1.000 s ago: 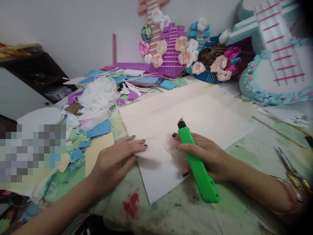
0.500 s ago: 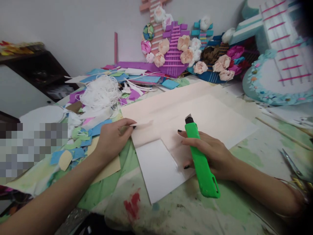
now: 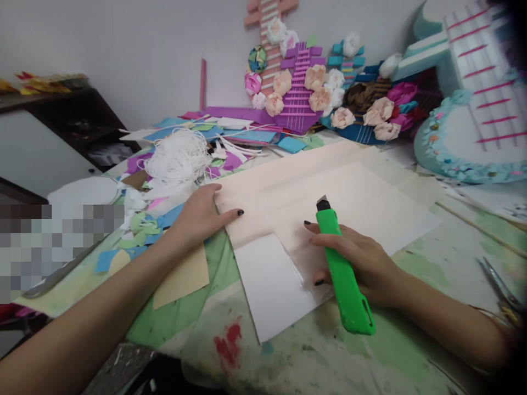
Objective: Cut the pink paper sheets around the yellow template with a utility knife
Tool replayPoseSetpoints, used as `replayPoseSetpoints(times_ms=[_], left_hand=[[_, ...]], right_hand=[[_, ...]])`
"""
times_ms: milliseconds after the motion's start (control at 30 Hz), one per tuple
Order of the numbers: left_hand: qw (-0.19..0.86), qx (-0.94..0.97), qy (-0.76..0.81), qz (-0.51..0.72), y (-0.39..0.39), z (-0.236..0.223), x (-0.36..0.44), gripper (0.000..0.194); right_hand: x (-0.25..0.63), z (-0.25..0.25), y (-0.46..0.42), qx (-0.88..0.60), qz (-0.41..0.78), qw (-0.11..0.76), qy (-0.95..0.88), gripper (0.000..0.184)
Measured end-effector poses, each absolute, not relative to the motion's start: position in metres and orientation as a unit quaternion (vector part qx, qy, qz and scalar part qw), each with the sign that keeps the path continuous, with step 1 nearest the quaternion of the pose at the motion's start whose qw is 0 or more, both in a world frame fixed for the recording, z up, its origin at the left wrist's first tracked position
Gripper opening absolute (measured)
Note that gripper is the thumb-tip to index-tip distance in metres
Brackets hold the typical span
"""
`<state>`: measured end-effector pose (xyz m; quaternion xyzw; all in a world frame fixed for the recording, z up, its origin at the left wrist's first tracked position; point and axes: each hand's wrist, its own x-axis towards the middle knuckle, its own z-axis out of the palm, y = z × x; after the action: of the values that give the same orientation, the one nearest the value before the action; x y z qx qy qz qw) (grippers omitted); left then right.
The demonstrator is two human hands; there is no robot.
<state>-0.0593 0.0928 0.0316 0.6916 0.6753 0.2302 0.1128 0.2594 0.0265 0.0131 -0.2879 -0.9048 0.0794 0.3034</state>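
A bright green utility knife (image 3: 342, 280) rests in my right hand (image 3: 368, 260), its short blade bare and pointing away from me. Beneath that hand lies a large pale peach sheet (image 3: 284, 189), and a white rectangular area (image 3: 267, 282) shows at its near left corner. My left hand (image 3: 200, 214) is at the sheet's left edge, thumb stretched over the paper and apart from the fingers. Its other fingertips are partly hidden at the edge, and I see nothing held there. A tan paper piece (image 3: 185, 280) lies under the left forearm.
White cord (image 3: 179, 156) sits in a tangle among coloured paper scraps at left. Paper-flowered guitar shapes, including a purple one (image 3: 300, 93), stand at the back. A large light-blue guitar shape (image 3: 457, 131) is at right, with scissors (image 3: 500, 282) and a thin stick (image 3: 480, 227) nearer me.
My left thumb and fingers have parted from a pinch on a small pale strip, which no longer shows. My right hand keeps the utility knife in nearly the same pose. The view has shifted slightly.
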Motion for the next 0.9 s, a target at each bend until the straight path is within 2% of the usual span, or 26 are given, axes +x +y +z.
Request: replayPoseSetpoints(times_ms=[100,233,433,600,900], left_hand=[[0.101,0.703,0.676,0.196,0.106,0.033,-0.058,0.085],[0.11,0.703,0.684,0.16,0.124,0.036,-0.061,0.083],[0.097,0.637,0.748,0.158,0.117,0.04,-0.064,0.096],[0.18,0.62,0.739,0.192,0.104,0.04,-0.063,0.089],[0.367,0.577,0.635,0.359,0.096,0.041,-0.049,0.087]], right_hand=[[0.259,0.011,0.028,-0.284,0.093,0.307,-0.903,0.045],[0.259,0.011,0.028,-0.277,0.089,0.297,-0.909,0.046],[0.259,0.013,0.028,-0.262,0.086,0.285,-0.918,0.044],[0.258,0.016,0.027,-0.264,0.083,0.28,-0.919,0.045],[0.257,0.015,0.025,-0.271,0.094,0.281,-0.916,0.044]])
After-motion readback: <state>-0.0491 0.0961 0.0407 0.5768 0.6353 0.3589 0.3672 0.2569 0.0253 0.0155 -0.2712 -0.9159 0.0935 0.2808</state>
